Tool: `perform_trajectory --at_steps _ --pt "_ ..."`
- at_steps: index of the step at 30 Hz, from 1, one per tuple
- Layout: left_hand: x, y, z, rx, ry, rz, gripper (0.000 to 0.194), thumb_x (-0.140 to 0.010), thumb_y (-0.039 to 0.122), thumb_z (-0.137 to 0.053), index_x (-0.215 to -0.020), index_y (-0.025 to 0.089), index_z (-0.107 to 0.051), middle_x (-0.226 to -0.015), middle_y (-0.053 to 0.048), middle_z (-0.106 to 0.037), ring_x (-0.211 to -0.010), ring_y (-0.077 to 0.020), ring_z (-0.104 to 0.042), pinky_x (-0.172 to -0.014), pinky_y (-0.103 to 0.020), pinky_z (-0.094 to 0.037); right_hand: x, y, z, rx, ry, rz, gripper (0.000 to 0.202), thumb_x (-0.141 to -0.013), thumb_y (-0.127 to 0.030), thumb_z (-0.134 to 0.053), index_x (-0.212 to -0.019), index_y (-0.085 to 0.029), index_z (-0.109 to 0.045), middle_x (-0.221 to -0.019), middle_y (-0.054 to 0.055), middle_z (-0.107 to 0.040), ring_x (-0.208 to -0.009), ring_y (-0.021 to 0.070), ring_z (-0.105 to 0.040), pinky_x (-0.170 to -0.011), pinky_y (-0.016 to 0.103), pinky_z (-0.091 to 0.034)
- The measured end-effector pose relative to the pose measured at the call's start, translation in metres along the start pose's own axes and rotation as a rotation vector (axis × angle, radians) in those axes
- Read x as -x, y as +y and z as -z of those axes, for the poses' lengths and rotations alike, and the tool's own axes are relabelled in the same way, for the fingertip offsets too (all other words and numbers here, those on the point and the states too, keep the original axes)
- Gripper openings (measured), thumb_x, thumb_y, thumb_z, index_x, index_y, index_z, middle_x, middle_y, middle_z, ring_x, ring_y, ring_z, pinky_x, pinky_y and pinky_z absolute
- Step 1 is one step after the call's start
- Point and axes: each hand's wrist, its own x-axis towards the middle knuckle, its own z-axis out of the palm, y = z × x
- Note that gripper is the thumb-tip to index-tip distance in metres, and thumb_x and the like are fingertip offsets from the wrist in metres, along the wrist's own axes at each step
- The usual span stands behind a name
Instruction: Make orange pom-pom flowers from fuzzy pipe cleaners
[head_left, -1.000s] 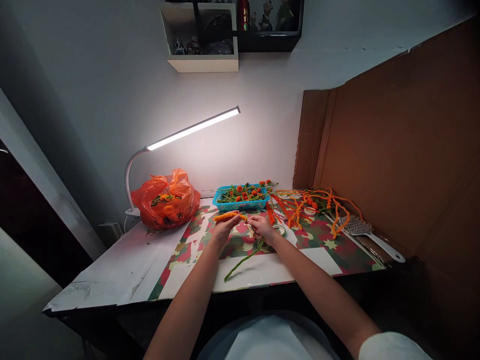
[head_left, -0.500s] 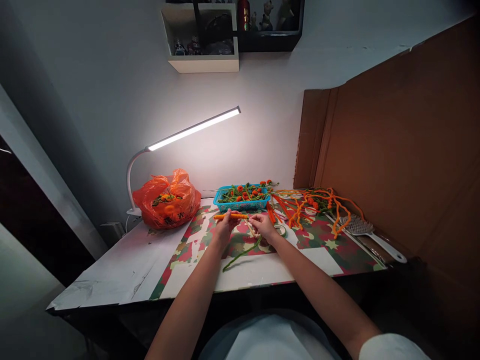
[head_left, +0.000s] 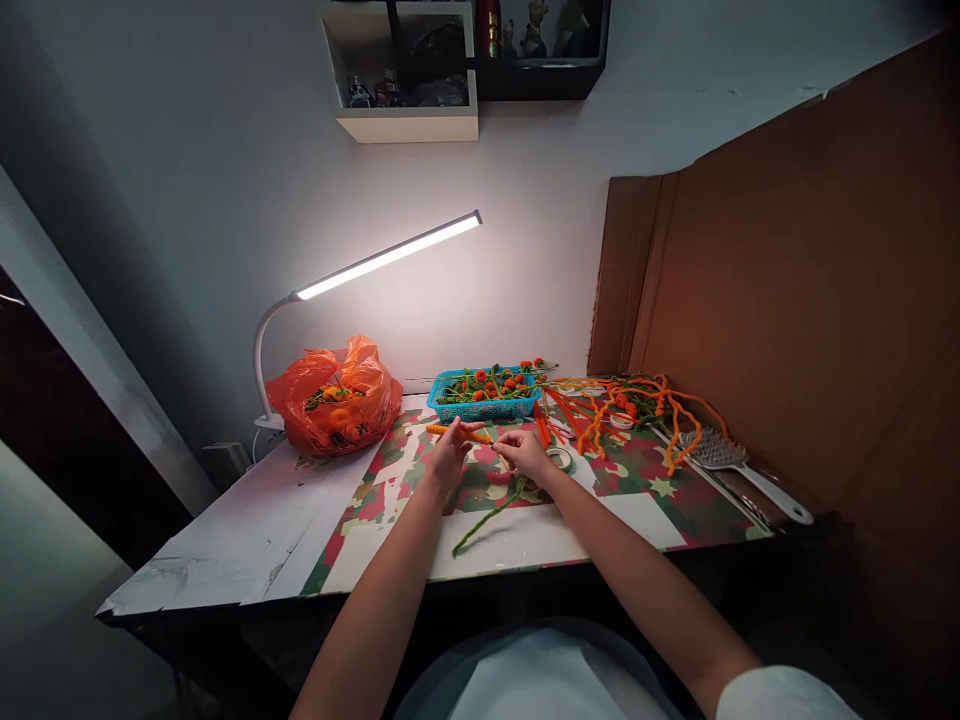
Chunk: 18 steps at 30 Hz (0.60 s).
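Note:
My left hand (head_left: 448, 456) is closed round an orange fuzzy stick (head_left: 478, 436) that looks like a coil of chenille stem. Its left end pokes out past my fingers. At the coil's right end my right hand (head_left: 525, 453) pinches with thumb and forefinger. A green fuzzy stem (head_left: 484, 525) hangs below my right hand and slants down left over the table. A roll of green tape (head_left: 561, 459) lies just behind my right wrist, partly covered by it.
Beyond my hands stands a blue basket (head_left: 484, 410) of orange-and-green flowers. At left are an orange plastic bag (head_left: 337, 432) and a lit lamp (head_left: 390, 257). Orange chenille stems (head_left: 596, 430) and a white brush (head_left: 772, 492) lie at right, before a cardboard panel (head_left: 787, 290).
The orange coil has tilted, its right end now lower. The green stem's free end has shifted slightly right and down. Both hands stay in nearly the same place.

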Motion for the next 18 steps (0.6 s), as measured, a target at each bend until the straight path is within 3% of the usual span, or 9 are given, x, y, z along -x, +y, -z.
perform_trajectory --at_steps 3,8,12,18 --pt "-0.001 0.001 -0.002 0.208 -0.066 0.022 0.037 -0.083 0.038 -0.059 -0.055 0.016 -0.049 -0.058 0.001 -0.059 -0.062 -0.0115 -0.059 -0.065 -0.025 -0.044 0.002 -0.001 -0.005 -0.004 -0.02 -0.029 0.024 -0.061 -0.037 -0.069 -0.062 -0.016 -0.059 -0.041 -0.007 -0.045 -0.036 0.0052 -0.037 -0.035 0.017 -0.03" --pt "-0.006 -0.003 -0.003 0.437 -0.144 0.094 0.048 -0.09 0.037 -0.047 -0.049 0.018 -0.03 -0.039 0.008 -0.027 -0.033 -0.0052 -0.028 -0.042 -0.021 -0.03 0.007 0.001 -0.021 -0.034 -0.044 -0.057 0.021 -0.064 -0.034 -0.067 -0.059 -0.017 -0.055 -0.04 -0.008 -0.046 -0.036 0.0054 -0.039 -0.036 0.017 -0.034" --pt "-0.01 -0.007 -0.002 0.536 -0.084 0.067 0.048 -0.091 0.032 -0.044 -0.049 0.018 -0.025 -0.038 0.008 -0.023 -0.03 -0.005 -0.022 -0.035 -0.02 -0.019 0.01 0.003 -0.032 -0.009 -0.073 -0.078 0.021 -0.072 -0.031 -0.06 -0.059 -0.018 -0.05 -0.038 -0.007 -0.049 -0.031 0.0062 -0.04 -0.033 0.017 -0.03" --pt "-0.011 -0.007 -0.002 0.562 -0.049 0.082 0.039 -0.085 0.019 -0.041 -0.049 0.018 -0.025 -0.04 0.007 -0.023 -0.03 -0.0043 -0.022 -0.033 -0.018 -0.017 0.011 0.004 -0.04 -0.027 -0.128 -0.113 0.016 -0.078 -0.026 -0.051 -0.065 -0.02 -0.044 -0.036 -0.008 -0.051 -0.025 0.007 -0.039 -0.03 0.016 -0.027"
